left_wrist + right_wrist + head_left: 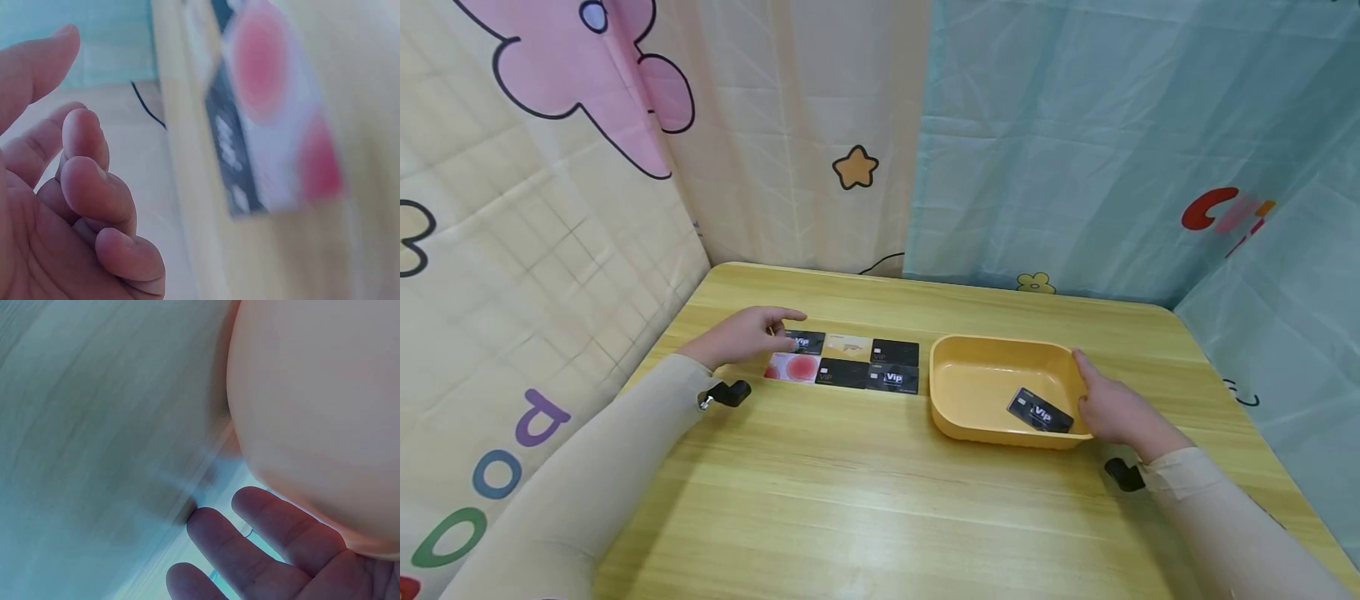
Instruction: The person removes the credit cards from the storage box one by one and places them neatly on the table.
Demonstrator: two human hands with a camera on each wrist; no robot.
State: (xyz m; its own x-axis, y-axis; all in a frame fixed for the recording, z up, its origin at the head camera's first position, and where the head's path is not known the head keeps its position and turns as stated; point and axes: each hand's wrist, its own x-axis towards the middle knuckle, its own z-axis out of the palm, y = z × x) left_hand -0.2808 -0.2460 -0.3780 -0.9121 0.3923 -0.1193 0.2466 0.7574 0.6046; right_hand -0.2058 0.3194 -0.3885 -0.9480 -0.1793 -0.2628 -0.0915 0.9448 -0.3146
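The left hand (748,335) hangs over the left end of the black card in the back row (809,341). One finger points out straight and the others are loosely bent. They don't seem to pinch anything. The right hand (1118,410) grips the right side of the yellow box (973,383), and the right wrist view shows three fingers a little spread by its outer wall. One loose card (1040,411) lies tilted inside the box, near its front right corner.

Six cards lie flat on the table (850,500), in two rows of three, left of the box. The pink card (801,367) sits in front of the black one under the hand, and the gold card (848,346) is just beside it.

The job now looks like moving cards with the left hand while the right hand keeps the box steady. To do it well, touch just one card. Flat cards are hard to grab, so a fingertip on the edge and a soft slide should work better than a hard push. A bump could mess up the neat rows. The box needs only a light hold, so it won't tip.

Some bits are hard to see. The left hand hides the end of the black card, so I can't tell if a fingertip touches it. The cards look blurry in the left wrist view. The box blocks most of the right wrist view, and the right thumb's tip is hard to make out.
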